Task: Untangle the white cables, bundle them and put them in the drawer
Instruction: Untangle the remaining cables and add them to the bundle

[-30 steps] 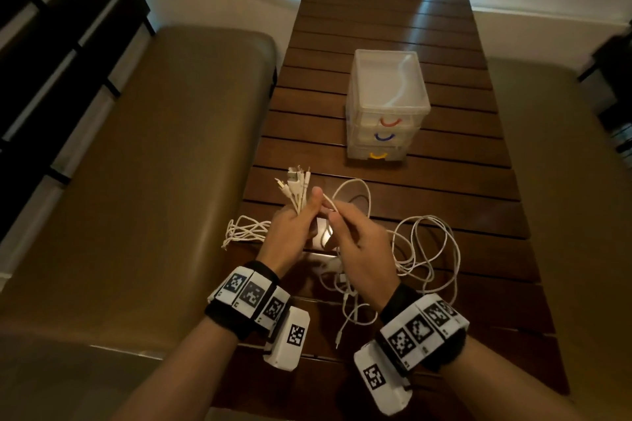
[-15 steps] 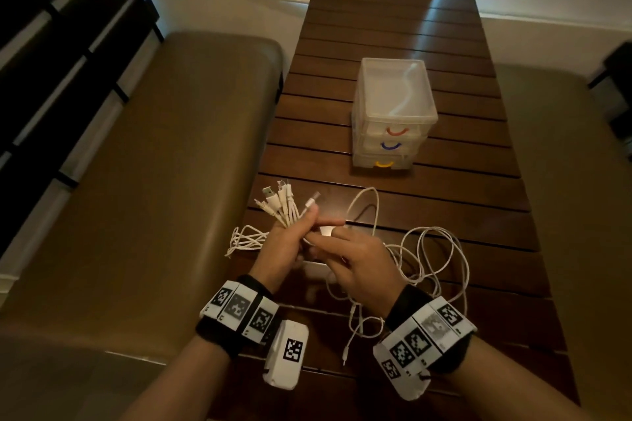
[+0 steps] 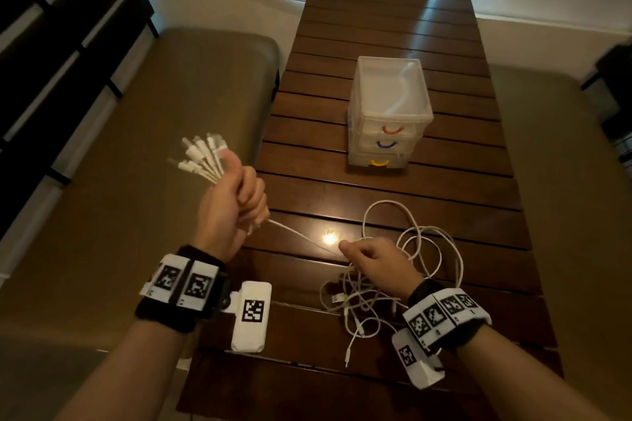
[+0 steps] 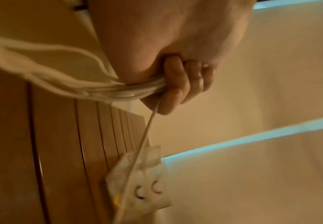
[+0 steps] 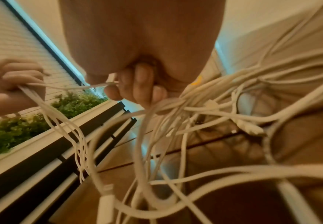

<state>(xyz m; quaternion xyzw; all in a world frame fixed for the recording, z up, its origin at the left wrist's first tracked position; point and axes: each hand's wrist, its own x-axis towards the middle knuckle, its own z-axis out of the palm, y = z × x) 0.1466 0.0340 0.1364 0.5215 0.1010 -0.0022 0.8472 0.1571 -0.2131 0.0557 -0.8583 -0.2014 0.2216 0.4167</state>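
My left hand is raised over the table's left edge, fist closed round a bunch of white cables. Their plug ends fan out past the thumb. One thin cable runs taut from that fist to my right hand, which pinches it low over the table. A tangle of white cables lies under and around the right hand, seen close in the right wrist view as loose loops. The clear three-drawer box stands farther back, its drawers closed.
The slatted wooden table runs away from me. Padded benches flank it, one on the left and one on the right. A dark slatted backrest stands at the far left.
My hands have pulled apart: the left went up and left with the plug bunch, the right moved right and down, drawing one cable taut between them.
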